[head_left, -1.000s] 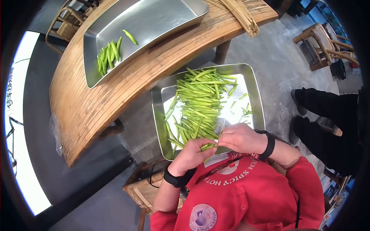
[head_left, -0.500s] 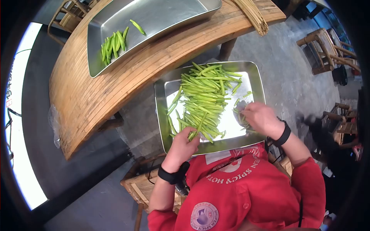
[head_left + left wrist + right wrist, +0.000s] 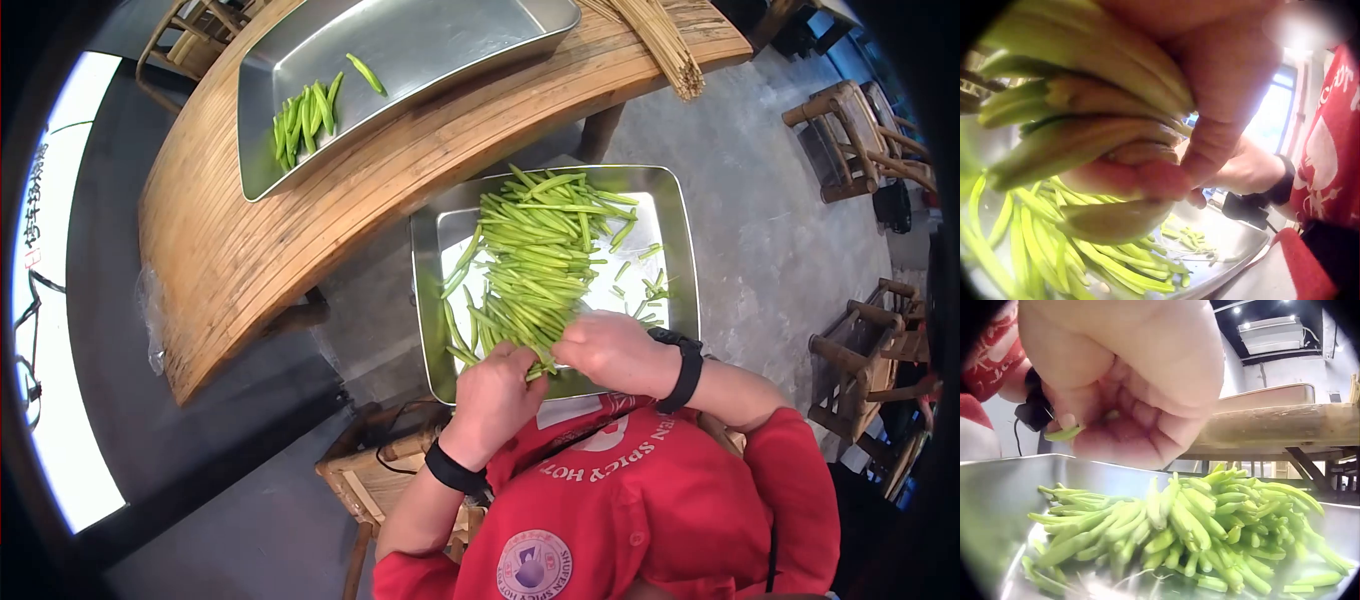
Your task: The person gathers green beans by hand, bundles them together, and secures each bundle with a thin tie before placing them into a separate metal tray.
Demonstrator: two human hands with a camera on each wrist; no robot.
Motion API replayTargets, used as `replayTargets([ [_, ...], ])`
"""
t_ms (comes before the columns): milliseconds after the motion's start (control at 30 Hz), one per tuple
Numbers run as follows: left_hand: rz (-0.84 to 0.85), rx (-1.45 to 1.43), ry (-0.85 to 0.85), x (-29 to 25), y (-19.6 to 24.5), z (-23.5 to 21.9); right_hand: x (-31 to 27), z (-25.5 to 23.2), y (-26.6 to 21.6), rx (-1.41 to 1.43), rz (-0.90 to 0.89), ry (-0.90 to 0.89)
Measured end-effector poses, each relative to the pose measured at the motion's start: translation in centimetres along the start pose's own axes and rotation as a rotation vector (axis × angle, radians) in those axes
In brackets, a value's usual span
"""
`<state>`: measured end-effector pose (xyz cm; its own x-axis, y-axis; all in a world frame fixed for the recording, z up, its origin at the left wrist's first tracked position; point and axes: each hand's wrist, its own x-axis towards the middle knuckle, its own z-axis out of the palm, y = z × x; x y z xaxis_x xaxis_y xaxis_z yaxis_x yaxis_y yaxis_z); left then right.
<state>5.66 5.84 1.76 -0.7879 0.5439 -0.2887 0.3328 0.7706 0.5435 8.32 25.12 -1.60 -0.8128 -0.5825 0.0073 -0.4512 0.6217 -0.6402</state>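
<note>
My left hand [image 3: 495, 402] holds a small bunch of green beans [image 3: 1079, 147] between thumb and fingers, over the near edge of a deep metal tray [image 3: 692, 270]. Right beside it, my right hand [image 3: 622, 355] has its fingers curled in a pinch. A sliver of green bean [image 3: 1063, 433] shows at the fingertips in the right wrist view; the rest is hidden by the hand. Beneath both hands, a big heap of green beans [image 3: 545, 255] fills the tray's middle. Short broken bean ends [image 3: 655, 290] lie along its right side.
A curved wooden table [image 3: 400, 165] stands beyond the tray. On it sit a second metal tray [image 3: 430, 50] with several green beans at its left end and a bundle of thin sticks [image 3: 660, 45]. Wooden chairs [image 3: 840, 130] stand to the right.
Half a second ago my right hand was out over the broken ends and my left hand over the heap's near left. Now both have come back together at the near edge.
</note>
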Motion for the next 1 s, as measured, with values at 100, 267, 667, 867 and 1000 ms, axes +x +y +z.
replayTargets([
  [100,-0.058,-0.176,-0.032,-0.6,0.2,0.4,-0.1,0.2,-0.6,0.066,-0.024,0.079],
  [267,-0.067,-0.520,0.137,-0.6,0.3,2.6,0.4,0.9,-1.2,0.123,0.037,0.324],
  [667,-0.157,-0.719,-0.376,-0.9,-1.5,-1.3,-1.1,-2.1,-0.5,0.526,0.133,0.122],
  [867,-0.046,-0.148,-0.168,-0.3,-3.1,-2.9,-3.9,-4.0,2.8,0.357,0.330,0.137],
  [1000,0.100,0.250,0.085,2.2,-4.4,-0.6,-4.2,-4.8,3.1,-0.038,0.315,0.202],
])
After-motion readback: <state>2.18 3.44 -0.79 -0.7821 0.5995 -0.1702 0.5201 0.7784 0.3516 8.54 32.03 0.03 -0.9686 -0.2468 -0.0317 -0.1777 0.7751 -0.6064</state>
